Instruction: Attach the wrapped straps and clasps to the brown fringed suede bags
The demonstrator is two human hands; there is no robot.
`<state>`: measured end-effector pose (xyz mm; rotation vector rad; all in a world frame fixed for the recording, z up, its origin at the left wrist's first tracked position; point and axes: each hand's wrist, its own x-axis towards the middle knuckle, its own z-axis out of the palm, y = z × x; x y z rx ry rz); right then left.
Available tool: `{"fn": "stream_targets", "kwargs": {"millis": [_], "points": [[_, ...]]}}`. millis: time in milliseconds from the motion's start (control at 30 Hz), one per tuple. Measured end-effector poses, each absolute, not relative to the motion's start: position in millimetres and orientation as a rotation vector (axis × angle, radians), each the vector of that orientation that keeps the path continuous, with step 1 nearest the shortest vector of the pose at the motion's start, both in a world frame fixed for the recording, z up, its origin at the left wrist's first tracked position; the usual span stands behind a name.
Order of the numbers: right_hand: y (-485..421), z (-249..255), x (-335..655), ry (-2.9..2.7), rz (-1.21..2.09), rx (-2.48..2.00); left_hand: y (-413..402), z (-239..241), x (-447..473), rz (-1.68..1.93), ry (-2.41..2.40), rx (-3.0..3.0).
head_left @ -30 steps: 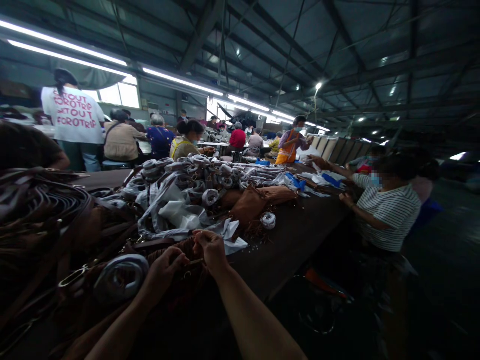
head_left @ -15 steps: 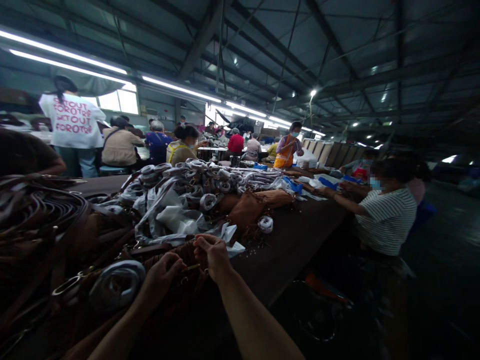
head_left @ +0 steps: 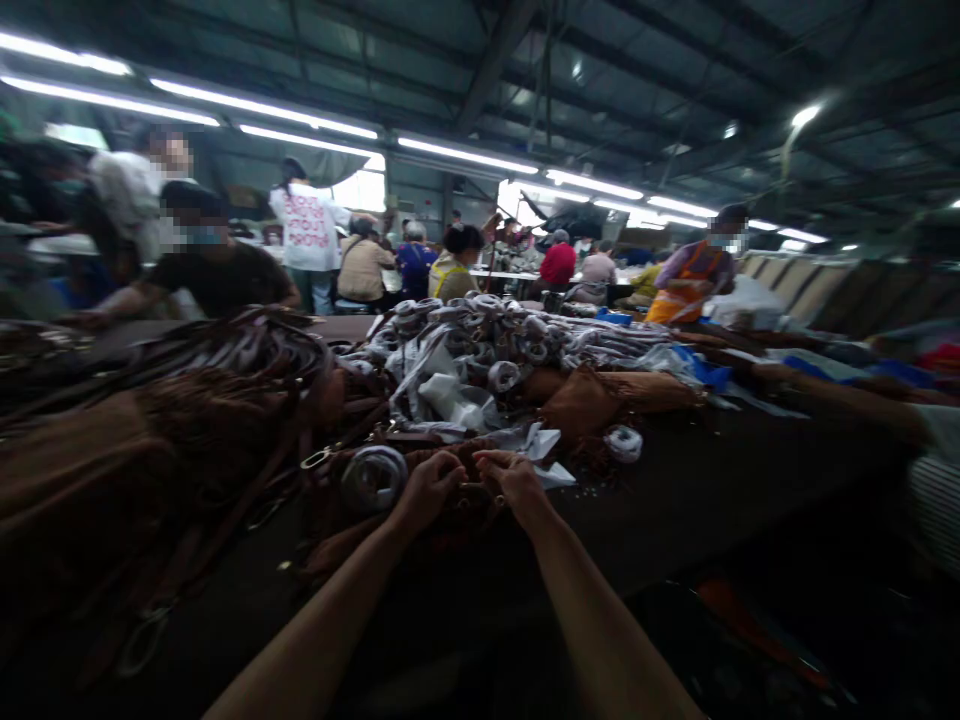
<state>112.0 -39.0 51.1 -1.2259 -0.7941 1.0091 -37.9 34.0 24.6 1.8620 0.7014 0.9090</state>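
Observation:
My left hand [head_left: 425, 488] and my right hand [head_left: 516, 482] are close together at the near edge of a long dark table [head_left: 712, 490]. Both are closed in a pinch on a brown fringed leather piece [head_left: 465, 500] with small metal fittings. A wrapped grey roll of strap [head_left: 373, 478] lies just left of my left hand. White crumpled plastic [head_left: 544, 445] lies right behind my right hand. What exactly sits between my fingertips is too small and blurred to make out.
A heap of brown straps and fringed bags [head_left: 187, 420] fills the left. Several wrapped rolls [head_left: 487, 335] are piled mid-table, one small roll [head_left: 624, 441] lying apart. Other people sit around the table; a co-worker's arm [head_left: 840, 405] reaches in from the right.
The view has swung to the left, so the strap heap and people on the left show more. My hands stay pinched together on the brown piece.

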Motion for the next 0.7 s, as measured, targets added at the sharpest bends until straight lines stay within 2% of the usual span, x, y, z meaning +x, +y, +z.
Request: {"fn": "stream_targets", "kwargs": {"millis": [200, 467, 700], "points": [[-28.2, 36.5, 112.7, -0.905, 1.011, -1.329, 34.1, 24.0, -40.1, 0.941, 0.649, 1.773], [-29.2, 33.4, 114.7, -1.243, 0.766, -1.487, 32.1, 22.4, -42.0, 0.977, 0.628, 1.776], [-30.6, 32.1, 119.0, -1.231, 0.835, -1.484, 30.5, 24.2, -43.4, 0.964, 0.641, 1.779]]}}
